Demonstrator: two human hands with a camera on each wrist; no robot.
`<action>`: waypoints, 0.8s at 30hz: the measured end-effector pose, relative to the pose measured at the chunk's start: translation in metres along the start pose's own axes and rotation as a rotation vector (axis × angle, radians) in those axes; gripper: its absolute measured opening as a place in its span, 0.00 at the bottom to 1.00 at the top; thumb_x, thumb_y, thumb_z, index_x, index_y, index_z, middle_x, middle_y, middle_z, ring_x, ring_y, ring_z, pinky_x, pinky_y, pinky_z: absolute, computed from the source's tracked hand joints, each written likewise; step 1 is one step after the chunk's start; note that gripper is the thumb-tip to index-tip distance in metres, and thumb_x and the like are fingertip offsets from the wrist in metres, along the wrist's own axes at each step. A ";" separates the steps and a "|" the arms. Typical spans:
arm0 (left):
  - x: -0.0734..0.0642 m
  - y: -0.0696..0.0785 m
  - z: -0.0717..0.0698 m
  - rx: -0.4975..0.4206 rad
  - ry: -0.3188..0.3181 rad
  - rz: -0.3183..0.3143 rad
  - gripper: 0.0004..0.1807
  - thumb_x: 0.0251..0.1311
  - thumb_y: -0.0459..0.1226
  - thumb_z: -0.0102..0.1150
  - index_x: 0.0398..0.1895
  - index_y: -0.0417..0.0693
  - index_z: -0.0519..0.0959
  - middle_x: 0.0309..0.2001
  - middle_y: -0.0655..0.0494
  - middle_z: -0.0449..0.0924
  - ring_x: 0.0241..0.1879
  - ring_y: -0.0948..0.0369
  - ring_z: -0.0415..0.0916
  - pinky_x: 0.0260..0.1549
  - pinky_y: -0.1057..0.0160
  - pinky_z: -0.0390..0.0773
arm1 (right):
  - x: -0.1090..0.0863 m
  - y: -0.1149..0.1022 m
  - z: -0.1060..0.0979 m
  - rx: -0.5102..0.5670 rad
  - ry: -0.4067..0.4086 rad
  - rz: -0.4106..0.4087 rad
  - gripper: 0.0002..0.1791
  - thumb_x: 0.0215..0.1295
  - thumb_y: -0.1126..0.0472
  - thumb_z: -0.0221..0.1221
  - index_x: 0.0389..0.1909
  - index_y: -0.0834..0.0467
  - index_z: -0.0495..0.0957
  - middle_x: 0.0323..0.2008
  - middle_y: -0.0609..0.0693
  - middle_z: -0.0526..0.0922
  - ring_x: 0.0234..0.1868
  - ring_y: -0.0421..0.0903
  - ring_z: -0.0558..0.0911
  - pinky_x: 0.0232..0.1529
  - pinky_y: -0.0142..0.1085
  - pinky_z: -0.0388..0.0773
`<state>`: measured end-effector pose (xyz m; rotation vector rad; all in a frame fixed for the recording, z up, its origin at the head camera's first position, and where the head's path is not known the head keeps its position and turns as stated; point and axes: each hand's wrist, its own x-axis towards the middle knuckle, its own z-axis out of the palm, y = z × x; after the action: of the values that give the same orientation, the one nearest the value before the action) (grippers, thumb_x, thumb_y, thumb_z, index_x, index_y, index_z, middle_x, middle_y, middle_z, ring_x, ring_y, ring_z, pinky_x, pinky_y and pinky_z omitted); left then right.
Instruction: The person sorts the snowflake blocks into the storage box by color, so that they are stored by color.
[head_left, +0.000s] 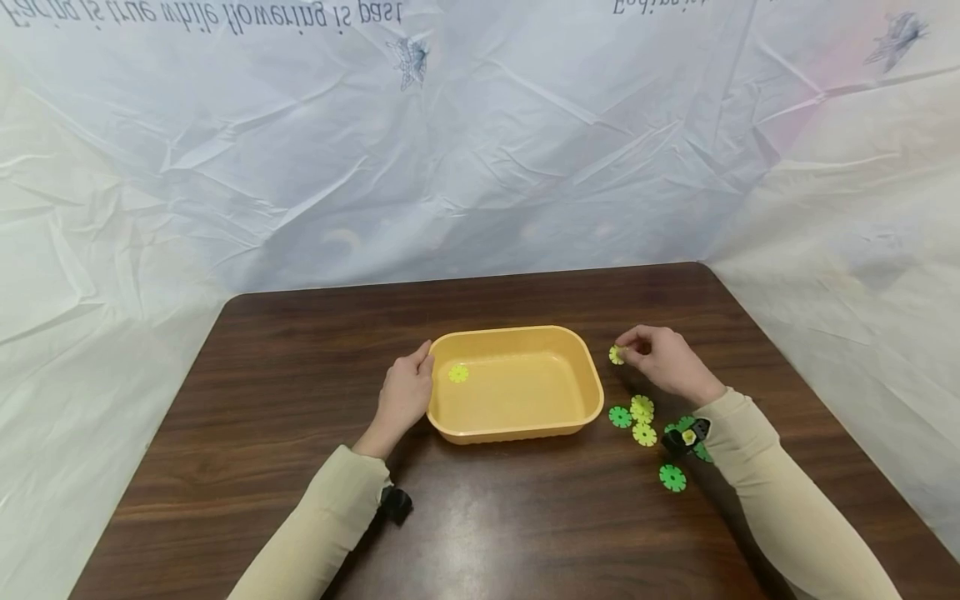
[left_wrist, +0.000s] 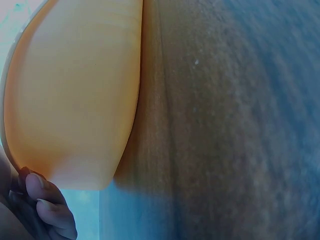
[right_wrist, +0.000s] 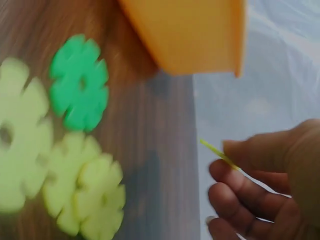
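Observation:
A yellow plastic basin (head_left: 517,433) stands on the table, with one yellow notched disc (head_left: 458,373) lying inside near its left end. My left hand (head_left: 407,390) grips the basin's left rim; in the left wrist view its curled fingers (left_wrist: 52,212) show under the lip. To the right of the basin, my right hand (head_left: 663,360) pinches another yellow notched disc (head_left: 616,355) between thumb and fingers. The right wrist view shows this held disc (right_wrist: 220,154) edge-on, raised above the table. Below that hand lie loose yellow discs (head_left: 644,434) and a green disc (head_left: 619,417).
More green discs (head_left: 672,477) lie under and beside the right wrist, partly hidden by its black wrist camera (head_left: 684,437). The dark wooden table (head_left: 300,375) extends around the basin. A pale printed sheet (head_left: 450,167) hangs behind and along both sides.

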<state>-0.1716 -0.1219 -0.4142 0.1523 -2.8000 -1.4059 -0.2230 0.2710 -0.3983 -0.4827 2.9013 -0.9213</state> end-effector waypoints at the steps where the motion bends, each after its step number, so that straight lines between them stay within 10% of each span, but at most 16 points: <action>1: 0.000 0.000 0.000 -0.001 0.000 -0.001 0.25 0.76 0.42 0.40 0.72 0.46 0.64 0.25 0.49 0.74 0.12 0.61 0.60 0.12 0.63 0.64 | 0.000 -0.002 0.000 0.017 0.031 0.002 0.12 0.71 0.57 0.57 0.48 0.60 0.79 0.36 0.54 0.82 0.31 0.50 0.77 0.29 0.39 0.74; 19: 0.000 -0.002 0.001 0.010 0.000 -0.009 0.25 0.76 0.42 0.40 0.72 0.46 0.64 0.27 0.48 0.75 0.15 0.59 0.64 0.14 0.62 0.66 | 0.000 -0.067 -0.003 0.150 0.230 -0.143 0.20 0.73 0.55 0.54 0.60 0.58 0.76 0.50 0.53 0.80 0.42 0.48 0.79 0.36 0.39 0.75; 24: 0.001 -0.001 0.001 0.023 0.017 0.008 0.24 0.76 0.42 0.41 0.71 0.45 0.65 0.48 0.42 0.81 0.26 0.58 0.73 0.19 0.61 0.69 | 0.002 -0.090 0.003 0.147 0.151 -0.220 0.19 0.72 0.55 0.55 0.60 0.57 0.77 0.48 0.49 0.80 0.37 0.46 0.77 0.33 0.37 0.74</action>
<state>-0.1722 -0.1215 -0.4157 0.1524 -2.8011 -1.3641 -0.1992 0.1989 -0.3495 -0.7630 2.9233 -1.2416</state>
